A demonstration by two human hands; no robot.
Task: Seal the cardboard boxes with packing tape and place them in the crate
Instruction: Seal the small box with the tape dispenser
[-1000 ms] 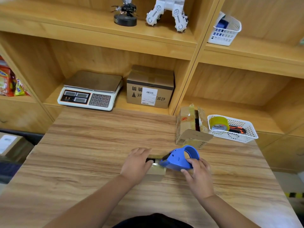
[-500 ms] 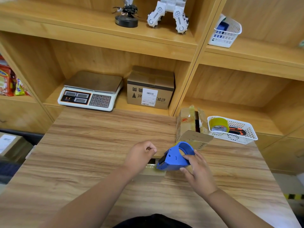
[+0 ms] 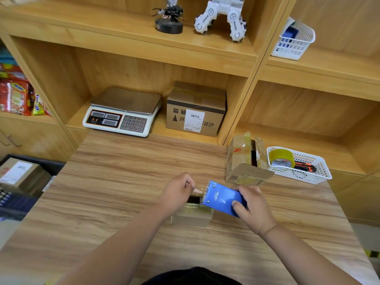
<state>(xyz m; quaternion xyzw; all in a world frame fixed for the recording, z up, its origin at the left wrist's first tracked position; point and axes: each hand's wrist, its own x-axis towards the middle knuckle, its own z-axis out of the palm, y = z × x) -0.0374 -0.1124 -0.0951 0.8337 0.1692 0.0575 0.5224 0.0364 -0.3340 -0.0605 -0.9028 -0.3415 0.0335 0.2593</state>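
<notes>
Tape stretched left–right between hands, directly over small box toward bench near edge. Left hand pinches free end; right hand grips blue dispenser.

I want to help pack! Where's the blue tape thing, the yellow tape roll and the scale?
tape dispenser (image 3: 223, 199), head view, on its blue side.
tape roll (image 3: 278, 154), head view, on its yellow band.
scale (image 3: 126, 101), head view, on its metal plate.

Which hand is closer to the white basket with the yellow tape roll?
Right. The right hand lies front-left of the white basket; the left hand lies farther left, past the tape dispenser.
</notes>
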